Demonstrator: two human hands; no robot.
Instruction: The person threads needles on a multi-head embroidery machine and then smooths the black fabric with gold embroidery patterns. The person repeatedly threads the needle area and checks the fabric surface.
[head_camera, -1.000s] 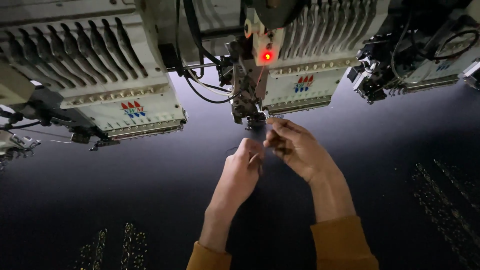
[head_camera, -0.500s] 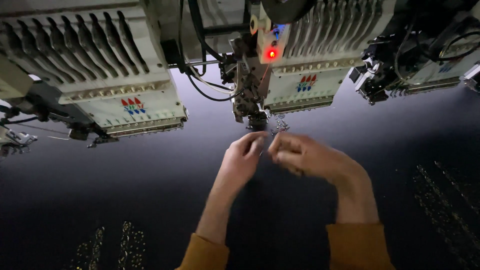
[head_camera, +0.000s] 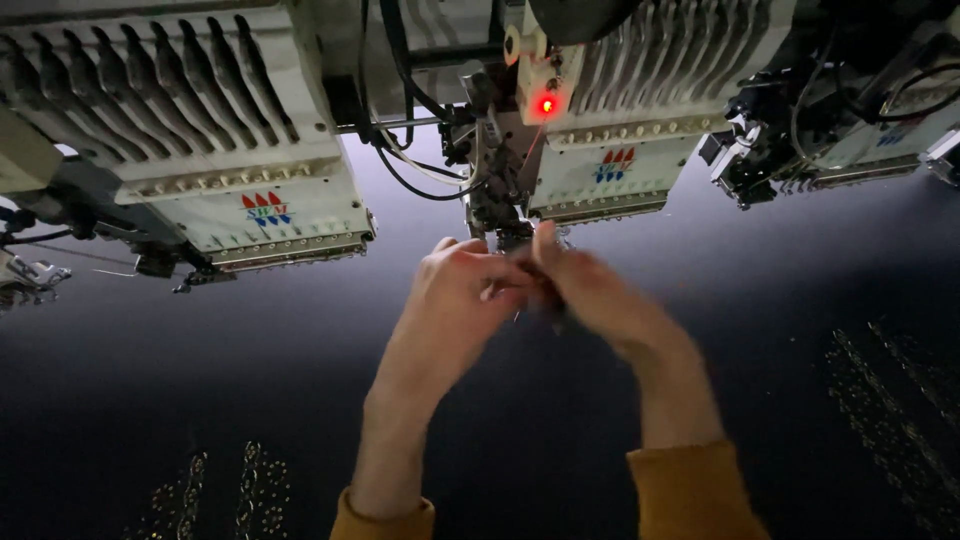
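Your left hand (head_camera: 455, 300) and your right hand (head_camera: 590, 290) meet just below the needle assembly (head_camera: 495, 200) of the middle embroidery head (head_camera: 620, 150), over the dark fabric (head_camera: 250, 390) stretched across the machine bed. The fingertips of both hands are brought together at one spot, touching or nearly so, directly under the needles; motion blur hides what lies between them, so you cannot tell whether they pinch a thread or anything else. Your left hand's fingers curl inward towards the right, knuckles up, and your right hand reaches in from the right with its fingers bunched against the left. Both wrists rise from mustard-yellow sleeves (head_camera: 690, 495) at the bottom edge of the view. A red indicator light (head_camera: 546, 104) glows on the head just above your hands, and black cables (head_camera: 415, 170) loop down to the left of the needle assembly. A second embroidery head (head_camera: 230, 150) stands well to the left, near the far left side of the bed, and a third one (head_camera: 850, 120) sits at the far right. Rows of pale sequin-like stitching (head_camera: 225, 490) show on the fabric near its lower left, and more stitching (head_camera: 890, 400) runs along its right side, both well apart from your hands.
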